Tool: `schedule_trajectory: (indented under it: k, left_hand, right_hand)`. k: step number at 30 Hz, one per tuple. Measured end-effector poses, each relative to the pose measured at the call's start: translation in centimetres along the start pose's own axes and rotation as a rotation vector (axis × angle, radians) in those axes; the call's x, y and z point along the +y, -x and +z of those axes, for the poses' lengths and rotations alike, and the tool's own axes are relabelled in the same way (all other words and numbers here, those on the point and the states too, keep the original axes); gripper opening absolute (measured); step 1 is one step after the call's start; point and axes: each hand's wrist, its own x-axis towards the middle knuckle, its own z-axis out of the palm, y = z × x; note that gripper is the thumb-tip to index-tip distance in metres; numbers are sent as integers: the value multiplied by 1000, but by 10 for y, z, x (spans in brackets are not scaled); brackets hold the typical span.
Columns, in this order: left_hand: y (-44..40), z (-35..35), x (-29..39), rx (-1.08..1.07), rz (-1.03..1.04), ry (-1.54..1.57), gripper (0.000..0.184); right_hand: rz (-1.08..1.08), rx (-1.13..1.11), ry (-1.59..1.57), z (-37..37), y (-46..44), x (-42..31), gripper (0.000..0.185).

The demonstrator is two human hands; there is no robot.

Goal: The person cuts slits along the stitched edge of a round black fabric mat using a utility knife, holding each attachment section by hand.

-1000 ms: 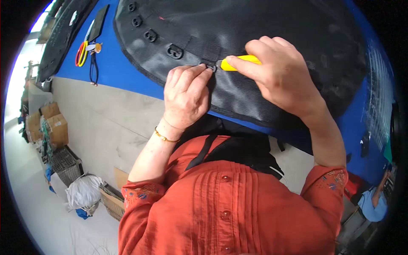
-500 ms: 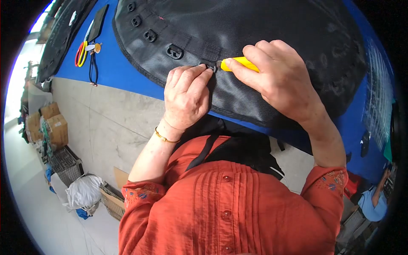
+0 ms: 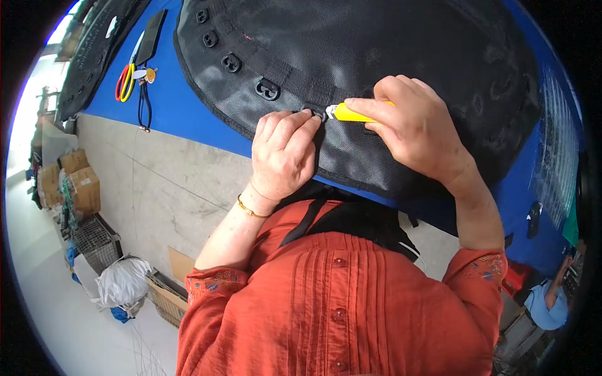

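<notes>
A black mesh fabric panel point(image 3: 376, 56) lies over the blue table, with black webbing stitched along its curved edge. Several black plastic buckles point(image 3: 268, 89) sit in a row on this edge. My left hand point(image 3: 283, 153) presses its fingers together on another small black buckle point(image 3: 318, 115), mostly hidden under the fingertips. In my right hand point(image 3: 417, 125) is a yellow utility knife point(image 3: 357, 113), held tip leftward. Its shiny metal tip meets the buckle beside my left fingertips; the exact contact cannot be made out.
Scissors with red and yellow handles point(image 3: 126, 83), a black phone-like slab point(image 3: 151, 37) and a corded tag point(image 3: 149, 75) lie on the blue table point(image 3: 182, 119). Cardboard boxes point(image 3: 85, 188) and a white sack point(image 3: 122, 282) are on the floor at left. Another person's blue sleeve point(image 3: 544, 307) shows at lower right.
The view has shifted slightly, so the panel and table appear further right and lower. The knife's handle has turned a little, and its metal tip now shows brighter. Both hands keep their holds.
</notes>
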Motion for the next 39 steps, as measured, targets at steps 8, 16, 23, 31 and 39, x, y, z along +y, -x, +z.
schedule_trajectory:
  k: [8,16,23,31,39]
  left_hand:
    - [-2,0,4,-2,-22,31,40]
    - [-5,-1,6,1,-38,59,40]
    - [-5,0,5,-2,-37,76,41]
    - [-6,-2,6,-23,-44,71,39]
    - [-6,-4,6,-31,-50,76,40]
  right_hand:
    - [-111,6,121,-4,-2,2,26]
    - [-59,-39,117,-8,2,-5,32]
    - [-55,15,175,-4,8,-7,40]
    - [98,-36,-15,2,14,-2,48]
    - [-53,122,174,9,17,-11,39]
